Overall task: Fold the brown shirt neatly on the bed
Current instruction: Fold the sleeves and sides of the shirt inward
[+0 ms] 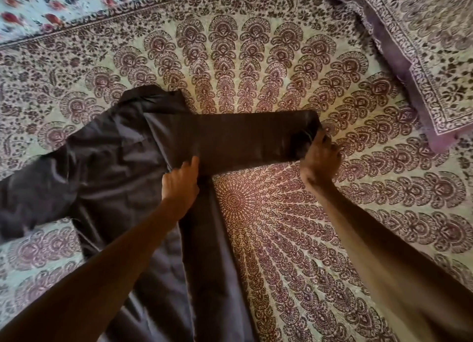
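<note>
Nearest, both bare forearms reach up from the bottom edge over the bed (294,239). Left hand (180,185) sits palm down on the shirt (115,167) where the sleeve (243,139) meets the body, fingers curled around a pinch of cloth, index finger pointing forward. Farther right, the right hand (321,160), blurred, closes its fingers on the sleeve's cuff, stretching the sleeve flat toward the right. The shirt lies across the bed's left half. A pillow (422,60) rests at the far right corner.
</note>
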Action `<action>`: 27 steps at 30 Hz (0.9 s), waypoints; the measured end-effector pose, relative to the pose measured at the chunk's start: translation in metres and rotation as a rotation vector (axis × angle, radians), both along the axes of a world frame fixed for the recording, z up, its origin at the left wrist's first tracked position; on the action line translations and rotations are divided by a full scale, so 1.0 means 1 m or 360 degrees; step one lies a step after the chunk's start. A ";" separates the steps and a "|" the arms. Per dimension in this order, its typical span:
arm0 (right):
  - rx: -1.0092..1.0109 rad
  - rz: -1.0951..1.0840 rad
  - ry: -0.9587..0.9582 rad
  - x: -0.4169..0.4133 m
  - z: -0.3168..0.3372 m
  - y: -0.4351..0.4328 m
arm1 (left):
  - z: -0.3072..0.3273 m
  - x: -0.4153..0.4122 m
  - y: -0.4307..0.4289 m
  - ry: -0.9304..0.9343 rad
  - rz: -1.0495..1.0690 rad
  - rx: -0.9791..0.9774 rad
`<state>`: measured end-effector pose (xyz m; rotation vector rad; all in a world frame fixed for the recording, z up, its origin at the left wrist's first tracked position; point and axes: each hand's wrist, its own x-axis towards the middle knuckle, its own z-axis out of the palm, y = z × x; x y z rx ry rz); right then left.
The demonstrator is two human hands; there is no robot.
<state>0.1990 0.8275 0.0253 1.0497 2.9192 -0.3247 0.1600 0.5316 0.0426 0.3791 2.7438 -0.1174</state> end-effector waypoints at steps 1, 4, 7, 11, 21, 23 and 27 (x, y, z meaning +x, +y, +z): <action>-0.0135 -0.0058 0.0142 0.002 0.007 -0.012 | 0.003 -0.001 -0.006 0.0024 0.0164 0.0140; -0.0813 -0.0245 0.0610 0.013 0.048 -0.068 | 0.010 0.001 -0.028 0.0139 0.0772 0.0434; -0.1582 -0.0529 0.0876 0.025 0.098 -0.128 | 0.008 -0.004 -0.052 0.0119 0.1612 0.0922; -0.2678 -0.0826 0.0961 0.044 0.154 -0.193 | -0.005 -0.001 -0.091 -0.0465 0.2428 0.2150; -0.2522 -0.1948 0.0486 0.182 0.127 -0.294 | 0.022 0.039 -0.126 -0.1301 0.1951 0.1787; -0.2388 -0.2085 0.0454 0.206 0.112 -0.301 | 0.021 0.050 -0.128 -0.1252 0.1817 0.1551; -0.2372 -0.2370 0.0772 0.236 0.097 -0.304 | 0.012 0.072 -0.124 -0.1303 0.1760 0.1461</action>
